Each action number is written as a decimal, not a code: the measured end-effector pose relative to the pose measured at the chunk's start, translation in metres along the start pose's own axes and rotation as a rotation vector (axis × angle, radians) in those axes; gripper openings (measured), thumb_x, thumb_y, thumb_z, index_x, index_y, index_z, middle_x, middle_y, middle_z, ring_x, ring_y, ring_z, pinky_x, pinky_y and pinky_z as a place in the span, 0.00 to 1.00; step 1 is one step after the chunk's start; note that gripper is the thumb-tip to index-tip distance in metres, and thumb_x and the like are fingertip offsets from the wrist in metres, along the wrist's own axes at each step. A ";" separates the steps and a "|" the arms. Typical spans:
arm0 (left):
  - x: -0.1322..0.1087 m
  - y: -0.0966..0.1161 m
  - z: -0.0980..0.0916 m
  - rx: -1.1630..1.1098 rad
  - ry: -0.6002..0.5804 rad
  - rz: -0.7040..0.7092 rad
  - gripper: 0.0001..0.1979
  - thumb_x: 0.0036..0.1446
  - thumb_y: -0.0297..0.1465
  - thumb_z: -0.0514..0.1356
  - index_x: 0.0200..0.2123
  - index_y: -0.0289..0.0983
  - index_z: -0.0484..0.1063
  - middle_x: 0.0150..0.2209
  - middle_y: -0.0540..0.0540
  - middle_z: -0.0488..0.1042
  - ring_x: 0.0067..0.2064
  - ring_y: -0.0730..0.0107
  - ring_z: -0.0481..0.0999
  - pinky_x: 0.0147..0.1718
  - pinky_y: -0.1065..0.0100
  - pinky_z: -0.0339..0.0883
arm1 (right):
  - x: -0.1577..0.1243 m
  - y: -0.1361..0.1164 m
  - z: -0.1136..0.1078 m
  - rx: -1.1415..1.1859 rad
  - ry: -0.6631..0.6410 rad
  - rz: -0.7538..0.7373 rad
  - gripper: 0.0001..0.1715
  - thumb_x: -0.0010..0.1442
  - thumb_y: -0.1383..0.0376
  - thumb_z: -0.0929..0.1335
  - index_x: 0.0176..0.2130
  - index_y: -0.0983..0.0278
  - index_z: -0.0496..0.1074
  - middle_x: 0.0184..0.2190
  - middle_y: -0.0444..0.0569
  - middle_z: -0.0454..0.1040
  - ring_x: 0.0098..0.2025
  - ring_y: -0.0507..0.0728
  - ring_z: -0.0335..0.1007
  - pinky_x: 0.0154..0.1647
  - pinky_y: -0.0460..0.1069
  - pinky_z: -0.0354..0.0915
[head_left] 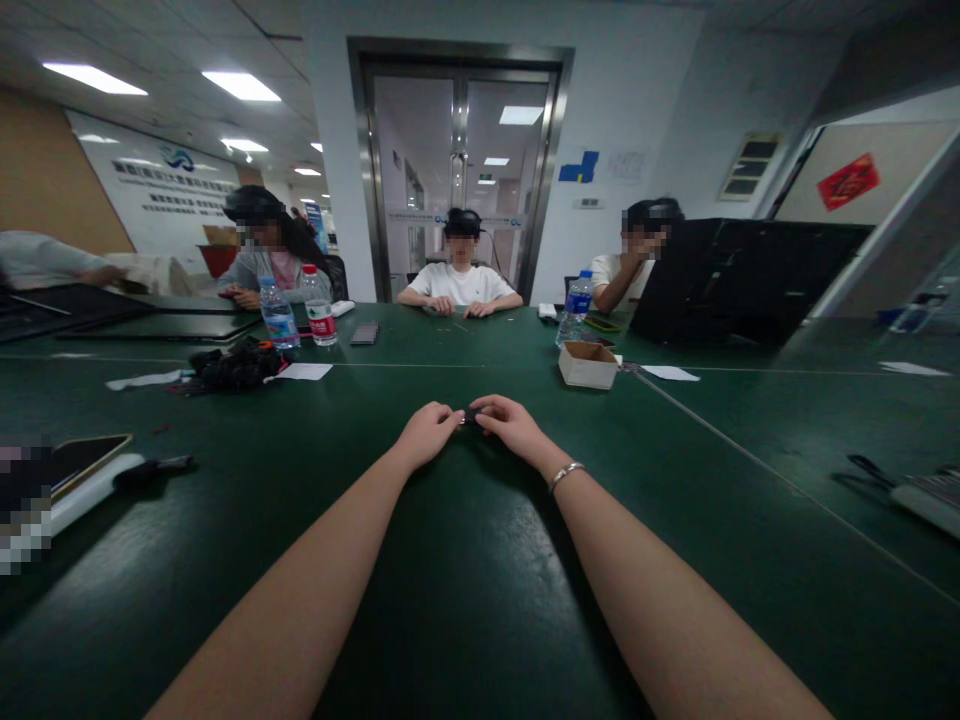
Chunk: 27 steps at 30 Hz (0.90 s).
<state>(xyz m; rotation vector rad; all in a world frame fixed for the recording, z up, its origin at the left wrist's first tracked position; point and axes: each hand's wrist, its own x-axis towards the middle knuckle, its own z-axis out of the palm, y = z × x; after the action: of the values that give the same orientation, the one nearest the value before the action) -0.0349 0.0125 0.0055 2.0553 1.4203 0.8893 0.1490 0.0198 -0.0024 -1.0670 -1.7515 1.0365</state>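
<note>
Over the green tabletop (465, 580), both my hands meet at a small black object (470, 416) with a bright, metal-looking bit at its left end. It is too small to make out its kind. My left hand (429, 437) pinches the left end between thumb and fingers. From the other side, my right hand (511, 428) has its fingertips closed on the right end, covering part of it. A silver bracelet (565, 477) circles my right wrist.
An open cardboard box (588, 366) and water bottles (321, 310) stand farther back. A black cable bundle (234, 366) lies left. At the near left are a phone (82, 465) and a white device. A black monitor (742, 280) stands right. Several people sit around the table.
</note>
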 end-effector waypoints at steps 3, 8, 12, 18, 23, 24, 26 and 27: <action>0.002 -0.004 0.002 0.016 -0.018 0.026 0.21 0.58 0.44 0.49 0.26 0.38 0.73 0.35 0.44 0.71 0.41 0.63 0.70 0.45 0.63 0.62 | -0.003 -0.005 0.005 -0.242 -0.026 -0.109 0.14 0.53 0.65 0.68 0.41 0.63 0.70 0.33 0.45 0.71 0.34 0.52 0.66 0.38 0.49 0.62; 0.001 -0.008 0.006 0.021 -0.072 0.061 0.23 0.60 0.44 0.46 0.27 0.38 0.74 0.38 0.44 0.71 0.41 0.64 0.70 0.45 0.64 0.62 | -0.011 -0.019 0.015 -0.707 -0.065 -0.265 0.12 0.53 0.60 0.71 0.38 0.62 0.69 0.35 0.47 0.70 0.36 0.54 0.65 0.37 0.48 0.59; -0.006 0.000 0.011 0.131 -0.026 0.168 0.22 0.62 0.40 0.43 0.32 0.38 0.73 0.37 0.43 0.70 0.42 0.63 0.69 0.46 0.63 0.61 | -0.016 -0.024 0.017 -0.934 -0.051 -0.323 0.11 0.57 0.60 0.68 0.38 0.64 0.69 0.36 0.51 0.70 0.38 0.56 0.64 0.39 0.49 0.58; -0.024 -0.006 -0.022 0.590 0.099 0.022 0.21 0.59 0.44 0.46 0.44 0.38 0.70 0.47 0.36 0.70 0.51 0.48 0.64 0.51 0.48 0.54 | -0.022 -0.031 0.014 -1.075 -0.083 -0.344 0.12 0.64 0.63 0.61 0.37 0.65 0.72 0.35 0.53 0.72 0.38 0.57 0.65 0.41 0.51 0.58; -0.063 -0.058 -0.098 0.868 0.335 -0.397 0.24 0.55 0.40 0.49 0.51 0.34 0.66 0.55 0.29 0.64 0.58 0.39 0.56 0.52 0.40 0.49 | -0.026 -0.025 -0.008 -0.980 0.038 -0.179 0.15 0.65 0.68 0.57 0.42 0.65 0.71 0.39 0.57 0.73 0.41 0.58 0.68 0.42 0.51 0.58; -0.074 -0.069 -0.114 0.907 0.368 -0.446 0.25 0.55 0.40 0.49 0.52 0.32 0.66 0.56 0.29 0.63 0.59 0.38 0.55 0.52 0.40 0.49 | -0.027 -0.022 -0.014 -0.934 0.083 -0.135 0.16 0.65 0.68 0.56 0.44 0.65 0.70 0.41 0.57 0.73 0.42 0.58 0.68 0.42 0.51 0.59; -0.099 -0.086 -0.145 0.935 0.335 -0.480 0.25 0.55 0.40 0.47 0.53 0.34 0.65 0.58 0.33 0.62 0.60 0.37 0.54 0.52 0.39 0.48 | -0.029 -0.014 -0.025 -0.836 0.158 -0.055 0.16 0.65 0.65 0.58 0.49 0.64 0.66 0.43 0.57 0.72 0.43 0.58 0.69 0.42 0.51 0.60; -0.112 -0.093 -0.158 0.929 0.314 -0.512 0.25 0.55 0.40 0.46 0.53 0.36 0.65 0.58 0.36 0.63 0.60 0.37 0.53 0.52 0.38 0.48 | -0.030 -0.011 -0.031 -0.797 0.189 -0.011 0.17 0.63 0.63 0.60 0.51 0.64 0.63 0.43 0.56 0.72 0.42 0.59 0.70 0.41 0.51 0.61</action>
<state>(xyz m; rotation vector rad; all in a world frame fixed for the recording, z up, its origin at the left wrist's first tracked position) -0.2379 -0.0568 0.0199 1.9539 2.7489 0.3449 0.1838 -0.0046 0.0107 -1.5604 -2.0458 0.1801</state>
